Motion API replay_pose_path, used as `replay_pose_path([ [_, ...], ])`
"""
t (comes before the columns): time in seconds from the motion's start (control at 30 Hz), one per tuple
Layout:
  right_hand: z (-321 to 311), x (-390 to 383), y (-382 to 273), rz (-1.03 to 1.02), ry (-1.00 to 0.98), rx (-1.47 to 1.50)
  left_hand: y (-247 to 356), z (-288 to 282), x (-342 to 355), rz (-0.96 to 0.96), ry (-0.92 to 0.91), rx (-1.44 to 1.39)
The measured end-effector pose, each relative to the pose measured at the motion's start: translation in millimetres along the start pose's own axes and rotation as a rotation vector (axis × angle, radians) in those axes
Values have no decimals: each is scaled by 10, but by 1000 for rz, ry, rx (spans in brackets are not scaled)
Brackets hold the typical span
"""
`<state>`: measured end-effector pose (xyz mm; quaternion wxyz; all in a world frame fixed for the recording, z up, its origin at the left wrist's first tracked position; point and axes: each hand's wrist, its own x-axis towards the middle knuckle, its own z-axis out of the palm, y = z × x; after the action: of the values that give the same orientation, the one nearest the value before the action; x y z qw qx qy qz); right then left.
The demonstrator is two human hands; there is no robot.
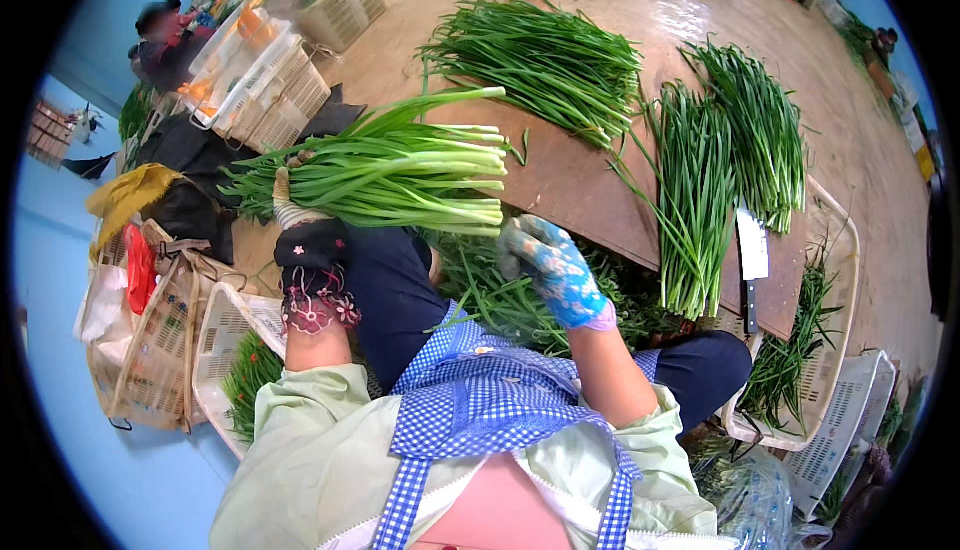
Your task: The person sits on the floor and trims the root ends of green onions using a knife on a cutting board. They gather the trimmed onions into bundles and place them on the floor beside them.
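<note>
My left hand (295,208), in a pale glove below a dark embroidered sleeve cover, is closed round a large bunch of long green leafy stalks (420,170), held sideways with pale ends pointing right. My right hand (548,265), in a blue floral glove, is curled just below those ends; I cannot make out whether it grips anything. Under it lies a heap of loose greens (475,275). On a brown board (550,200) lie several bundles of similar greens (535,65). A black-handled knife (752,250) rests flat beside the right-hand bundles.
White and beige crates (285,105) stand at back left, near a co-worker (160,50). A crate of greens (232,320) is by my left side, another (835,330) at my right. Bags and a yellow cloth (135,195) are at far left.
</note>
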<state>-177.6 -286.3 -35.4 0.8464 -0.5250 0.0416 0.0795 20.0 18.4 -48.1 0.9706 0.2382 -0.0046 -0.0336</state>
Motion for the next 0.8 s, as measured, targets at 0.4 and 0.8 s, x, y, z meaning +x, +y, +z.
replay_pose_path([
  [0.4, 88, 382, 63, -40, 112, -11, -175, -2, 2, -109, 526, 143],
  [0.8, -222, 602, 387, 51, 176, 134, -136, -107, 58, -182, 413, 209],
])
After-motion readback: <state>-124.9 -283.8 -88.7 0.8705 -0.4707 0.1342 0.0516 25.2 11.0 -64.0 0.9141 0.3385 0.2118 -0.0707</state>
